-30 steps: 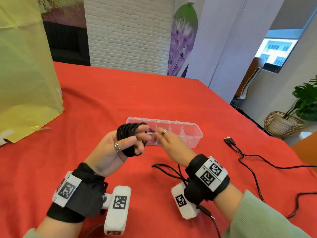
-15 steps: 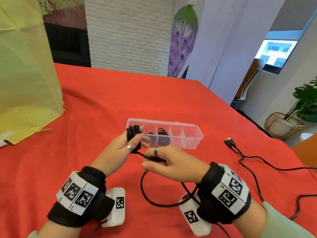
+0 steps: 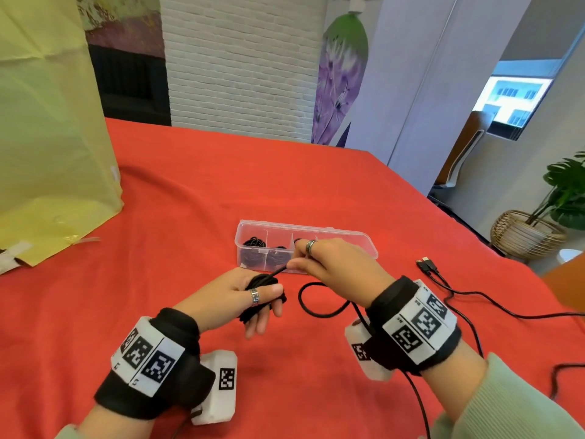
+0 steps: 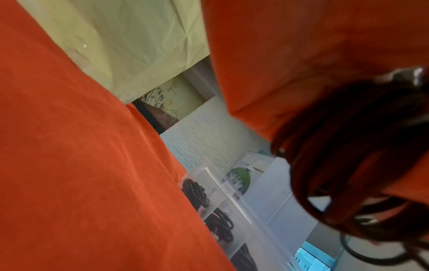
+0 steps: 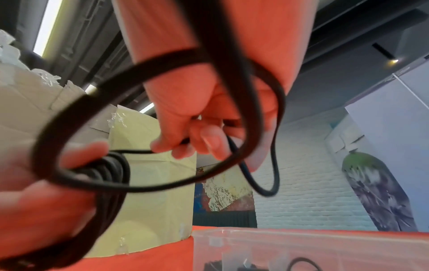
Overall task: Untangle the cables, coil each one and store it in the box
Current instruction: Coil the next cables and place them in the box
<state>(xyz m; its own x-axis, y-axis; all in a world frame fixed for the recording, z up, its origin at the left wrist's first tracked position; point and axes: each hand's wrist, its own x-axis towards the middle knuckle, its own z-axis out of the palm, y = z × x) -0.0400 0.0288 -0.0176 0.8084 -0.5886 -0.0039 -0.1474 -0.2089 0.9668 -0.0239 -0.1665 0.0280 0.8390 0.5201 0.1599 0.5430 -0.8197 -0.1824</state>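
My left hand (image 3: 253,296) holds a black cable coil (image 3: 264,285) wound round its fingers; the same coil (image 4: 352,165) fills the right of the left wrist view. My right hand (image 3: 316,264) pinches the cable's free strand (image 3: 278,271) just right of the coil, and a loose loop (image 3: 319,308) hangs under that wrist. In the right wrist view the right hand (image 5: 192,139) pinches the strand, with the loop (image 5: 148,119) swinging in front and the coil (image 5: 109,174) at left. The clear compartment box (image 3: 348,234) lies behind both hands with coiled cables (image 3: 253,245) in its left compartments.
Another black cable (image 3: 468,299) with two plugs (image 3: 425,263) trails over the red tablecloth (image 3: 190,201) at right. A large yellow bag (image 3: 47,137) stands at the far left. A basket with a plant (image 3: 525,236) sits beyond the table's right edge.
My left hand has turned over and come down nearer me with the coil. My right hand moved right and up, drawing the strand off the coil; the hanging loop has shrunk.
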